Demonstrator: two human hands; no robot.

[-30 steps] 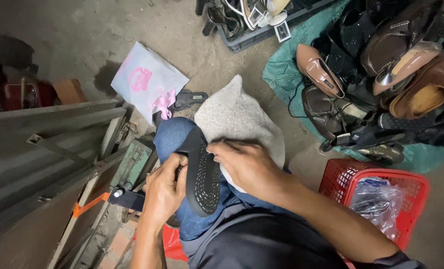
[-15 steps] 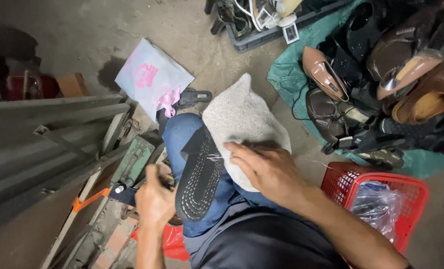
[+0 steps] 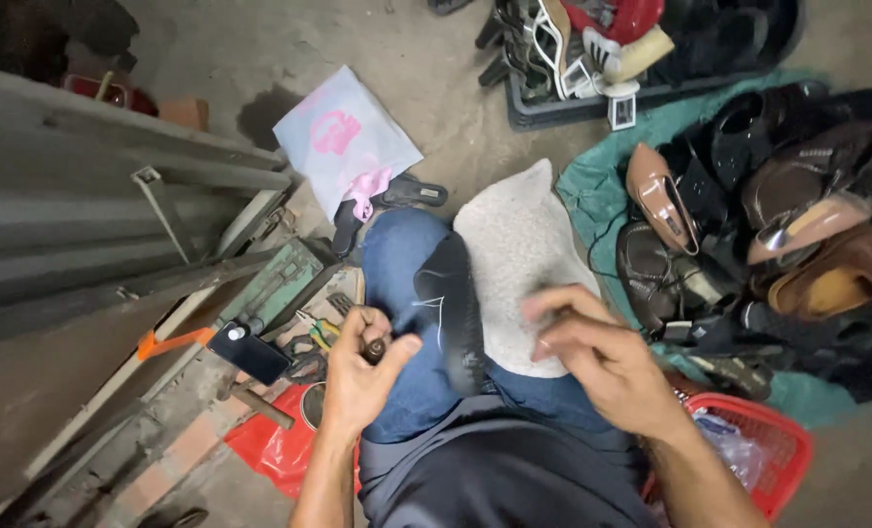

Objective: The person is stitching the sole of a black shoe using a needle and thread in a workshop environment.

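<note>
Head view looks straight down at someone sitting with a black shoe sole (image 3: 452,311) lying along the left knee, tread side turned a bit to the side, resting on blue jeans (image 3: 397,284). Left hand (image 3: 362,367) sits just beside the sole on its left, grip curled tight round a small dark-handled tool (image 3: 373,347); might be an awl or a little knife, it's too buried in the fist to say. Right hand (image 3: 592,357) is over the other knee, fingers loosely bent and apart, holding nothing, fingertips near or touching a pale grey cloth (image 3: 514,264) draped over that leg, and it's a bit blurred. The cloth butts right up against the sole's right edge. Down on the concrete floor (image 3: 455,127) to the left there's a green metal toolbox (image 3: 279,284) with pliers (image 3: 311,328) next to it, a dark phone-like slab (image 3: 250,352), and a red plastic bag (image 3: 274,445). Further up lies a white and pink bag (image 3: 343,147) with a black sandal (image 3: 406,193) peeking out beside it. On the right, a pile of shoes (image 3: 749,225) covers a teal sheet (image 3: 592,191), with a red basket (image 3: 763,445) near the right elbow and a black crate (image 3: 592,103) of heels up top.
</note>
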